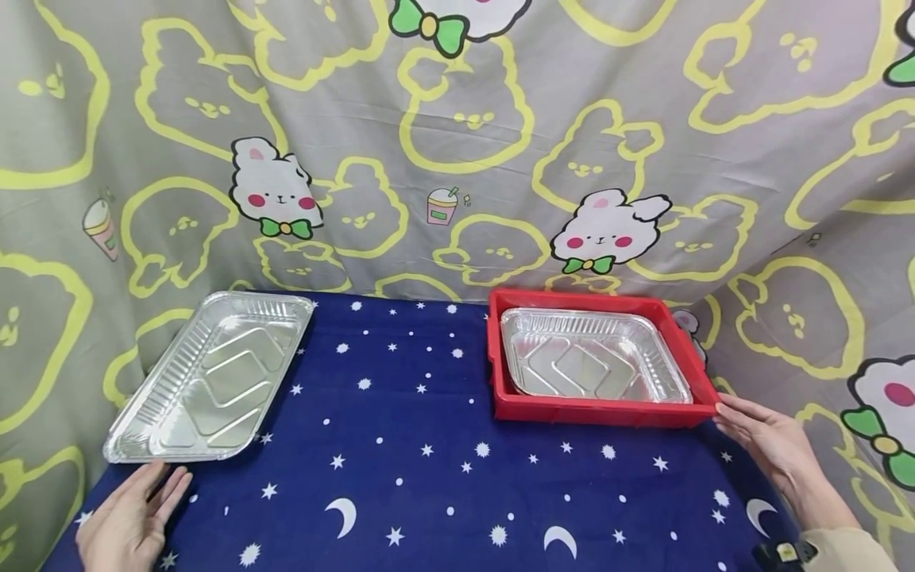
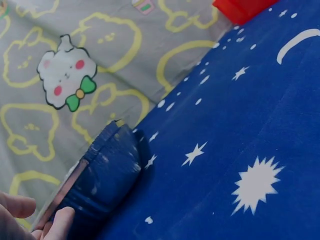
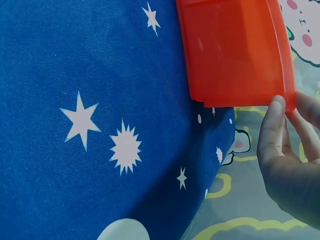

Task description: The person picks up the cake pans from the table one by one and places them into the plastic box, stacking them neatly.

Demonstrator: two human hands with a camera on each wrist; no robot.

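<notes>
Two rectangular aluminium foil pans are in view, one toward each end of the bench (image 1: 400, 469). The left foil pan (image 1: 225, 373) lies at a slant near the left end; the left hand (image 1: 132, 516) pinches its near rim, thumb on one side and fingers on the other. The right foil pan (image 1: 582, 361) sits inside a red plastic bin (image 1: 608, 411) at the far right. The right hand (image 1: 775, 445) grips the near right corner of that bin between thumb and fingers. A dark blue cloth (image 1: 450, 540) with white stars and crescent moons covers the bench. Behind hangs a grey curtain (image 1: 468, 199) with yellow outlined animals and white rabbits in green bows. A beige sleeve (image 1: 851, 552) shows at the right wrist.
</notes>
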